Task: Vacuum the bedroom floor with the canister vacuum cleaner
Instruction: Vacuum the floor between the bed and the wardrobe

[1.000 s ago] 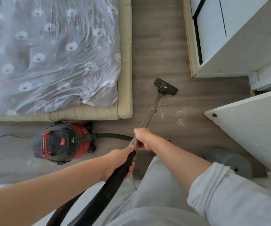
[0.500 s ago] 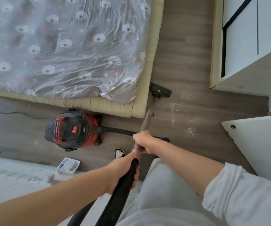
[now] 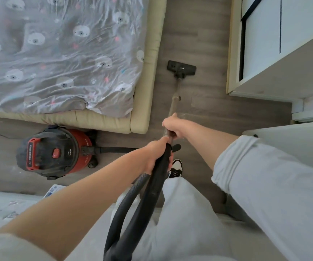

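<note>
While both hands [image 3: 157,151] [image 3: 174,125] grip the rigid wand [image 3: 175,95], its flat rectangular nozzle [image 3: 181,68] rests on grey wood-grain floor [image 3: 208,110].

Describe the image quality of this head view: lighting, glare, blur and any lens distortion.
Head view: soft, even daylight with no hard shadows; sheen on the plastic cover over the mattress; wide-angle bending bows the wardrobe edges and stretches the near sleeves; the floor head and canister read fairly sharp, while the left hand and right hand on the wand look slightly soft.
</note>
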Demonstrator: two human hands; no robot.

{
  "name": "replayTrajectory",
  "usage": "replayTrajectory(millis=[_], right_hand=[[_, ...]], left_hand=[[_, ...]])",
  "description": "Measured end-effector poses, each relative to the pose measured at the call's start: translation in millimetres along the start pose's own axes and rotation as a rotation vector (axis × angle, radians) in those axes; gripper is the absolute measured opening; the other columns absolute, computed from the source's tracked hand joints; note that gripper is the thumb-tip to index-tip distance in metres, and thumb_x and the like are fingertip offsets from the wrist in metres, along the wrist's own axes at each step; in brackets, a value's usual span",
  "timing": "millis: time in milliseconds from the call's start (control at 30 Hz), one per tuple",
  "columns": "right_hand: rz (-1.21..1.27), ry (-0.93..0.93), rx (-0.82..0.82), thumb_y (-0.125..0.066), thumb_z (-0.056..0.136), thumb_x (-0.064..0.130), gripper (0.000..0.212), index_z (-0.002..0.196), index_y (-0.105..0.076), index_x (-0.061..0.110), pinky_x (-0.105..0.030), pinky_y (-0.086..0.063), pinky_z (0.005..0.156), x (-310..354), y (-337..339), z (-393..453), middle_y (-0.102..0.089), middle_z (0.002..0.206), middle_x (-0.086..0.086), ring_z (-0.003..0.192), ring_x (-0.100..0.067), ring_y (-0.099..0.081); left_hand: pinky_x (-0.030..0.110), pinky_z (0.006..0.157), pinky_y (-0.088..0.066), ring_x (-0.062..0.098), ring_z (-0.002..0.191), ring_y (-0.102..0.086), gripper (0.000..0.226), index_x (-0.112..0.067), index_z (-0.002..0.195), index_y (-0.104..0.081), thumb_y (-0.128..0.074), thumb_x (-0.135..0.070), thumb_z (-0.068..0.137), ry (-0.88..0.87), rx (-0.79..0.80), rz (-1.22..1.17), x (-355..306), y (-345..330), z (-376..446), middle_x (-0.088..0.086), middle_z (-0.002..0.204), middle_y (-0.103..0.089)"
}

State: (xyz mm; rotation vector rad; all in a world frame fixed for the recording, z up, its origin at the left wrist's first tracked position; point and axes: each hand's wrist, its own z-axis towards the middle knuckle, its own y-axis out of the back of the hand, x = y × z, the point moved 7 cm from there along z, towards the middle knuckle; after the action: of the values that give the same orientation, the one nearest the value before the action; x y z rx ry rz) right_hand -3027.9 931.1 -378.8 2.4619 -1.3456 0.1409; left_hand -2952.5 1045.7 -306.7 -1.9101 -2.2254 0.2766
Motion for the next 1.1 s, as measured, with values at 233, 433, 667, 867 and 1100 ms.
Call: replayTrajectory(millis=[233, 433, 667, 867, 1100], right_hand=[[0.069, -0.058, 0.169, -0.038, 0.1, 0.017, 0.08, 0.152, 0.022, 0.021, -0.036, -0.06, 0.06, -46.7, -90.2, -60.1, -0.059, 0.098, -0.014, 0.079, -0.024, -0.064], [0.211, -0.112, 0.29, -0.039, 0.101, 0.019, 0.084, 0.149, 0.03, 0.025, -0.032, -0.057, 0.052, -78.5, -182.1, -134.2, -0.061, 0.101, -0.016, 0.063, -0.02, -0.061], [0.199, -0.087, 0.306, -0.041, 0.099, 0.02, 0.088, 0.147, 0.032, 0.025, -0.035, -0.059, 0.057, -86.6, -212.7, -140.0, -0.062, 0.105, -0.015, 0.064, -0.023, -0.063], [0.087, -0.015, 0.252, -0.045, 0.1, 0.023, 0.086, 0.151, 0.024, 0.028, -0.029, -0.054, 0.045, -54.0, -144.8, -77.9, -0.055, 0.096, -0.011, 0.07, -0.024, -0.064], [0.081, 0.048, 0.063, -0.05, 0.095, 0.021, 0.077, 0.154, -0.002, 0.031, -0.028, -0.051, 0.055, -12.0, -38.3, -14.5, -0.048, 0.103, -0.003, 0.081, -0.021, -0.054]], left_hand=[[0.025, 0.043, -0.047, 0.019, 0.042, -0.052, 0.042, -0.012, 0.09, -0.058, -0.054, -0.053, 0.098, 0.118, -0.088, 0.076, 82.3, 68.4, -48.6, 0.005, 0.061, -0.059], [0.023, 0.044, -0.043, 0.02, 0.042, -0.05, 0.044, -0.01, 0.092, -0.057, -0.049, -0.052, 0.101, 0.19, -0.16, 0.125, 154.5, 139.0, -124.0, 0.008, 0.06, -0.056], [0.02, 0.045, -0.039, 0.019, 0.039, -0.045, 0.045, -0.013, 0.085, -0.05, -0.044, -0.055, 0.1, 0.188, -0.205, 0.128, 174.2, 155.2, -135.0, 0.005, 0.054, -0.052], [0.024, 0.046, -0.045, 0.019, 0.043, -0.052, 0.041, -0.01, 0.088, -0.058, -0.054, -0.05, 0.096, 0.078, -0.19, -0.002, 120.7, 106.0, -80.9, 0.006, 0.063, -0.06], [0.024, 0.044, -0.049, 0.017, 0.04, -0.052, 0.049, -0.01, 0.08, -0.057, -0.051, -0.054, 0.099, 0.007, -0.142, 0.028, 26.5, 13.7, -31.5, 0.005, 0.056, -0.058]])
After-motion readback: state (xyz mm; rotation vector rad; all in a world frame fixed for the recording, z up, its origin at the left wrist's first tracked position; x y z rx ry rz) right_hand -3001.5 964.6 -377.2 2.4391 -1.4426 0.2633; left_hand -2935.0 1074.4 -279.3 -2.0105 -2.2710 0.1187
